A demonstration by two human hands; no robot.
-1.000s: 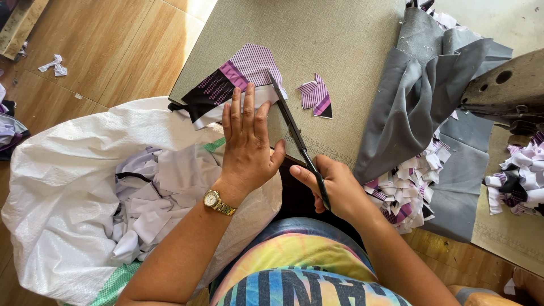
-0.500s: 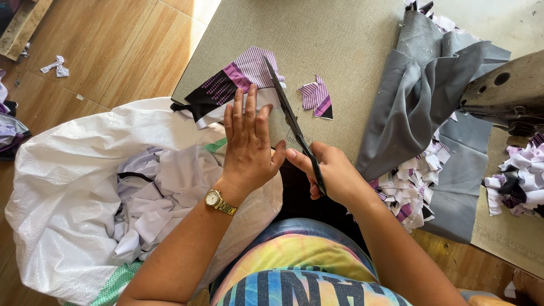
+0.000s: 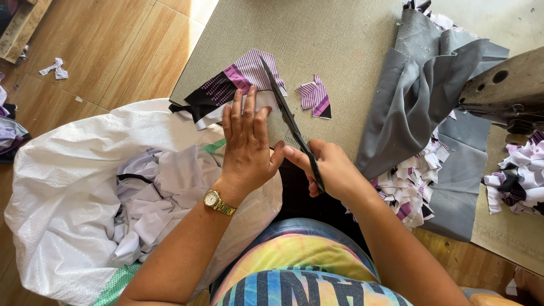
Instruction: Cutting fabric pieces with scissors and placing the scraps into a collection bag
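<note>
My left hand (image 3: pixel 247 144) lies flat, fingers spread, pressing a striped purple, black and white fabric piece (image 3: pixel 235 85) onto the table (image 3: pixel 328 39). My right hand (image 3: pixel 330 167) grips the handles of black scissors (image 3: pixel 289 122). Their blades point away from me along the fabric's right edge. A small cut-off purple striped scrap (image 3: pixel 316 97) lies on the table just right of the blades. A gold wristwatch (image 3: pixel 218 202) sits on my left wrist.
A large white sack (image 3: pixel 68 192) full of pale fabric pieces stands at my left on the wooden floor. Grey cloth (image 3: pixel 422 96) is heaped at the right, with a pile of small scraps (image 3: pixel 408 184) below it and part of a sewing machine (image 3: pixel 504 85) beyond.
The scissors have moved a little forward along the fabric's edge. My left hand stays pressed on the piece.
</note>
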